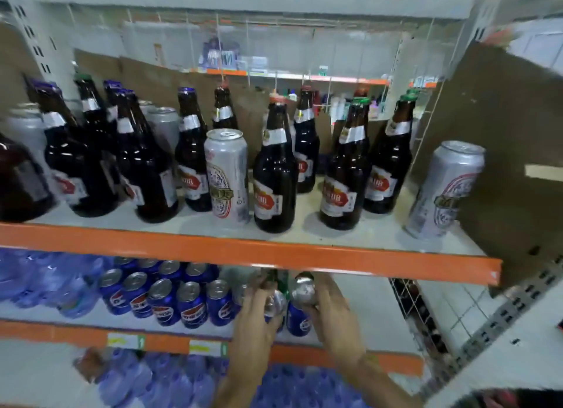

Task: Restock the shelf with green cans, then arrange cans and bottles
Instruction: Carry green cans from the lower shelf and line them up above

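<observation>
Both my hands reach onto the lower shelf (359, 298), to the right of a group of blue cans (170, 298). My left hand (259, 313) grips a blue can (275, 304) from its left side. My right hand (332, 310) is wrapped around another blue can (300, 313), whose silver top shows. A sliver of green (281, 281), perhaps a green can, shows between and behind my hands, mostly hidden. On the upper shelf (243, 249) stand several brown bottles (275, 176), a silver can (227, 176) in the middle and another silver can (444, 191) at the right end.
Blue water bottles (45, 282) lie at the left of the lower shelf, and more fill the bottom shelf (182, 383). A brown cardboard panel (502, 151) closes the right end of the upper shelf. A wire divider (417, 313) borders the lower shelf's right side.
</observation>
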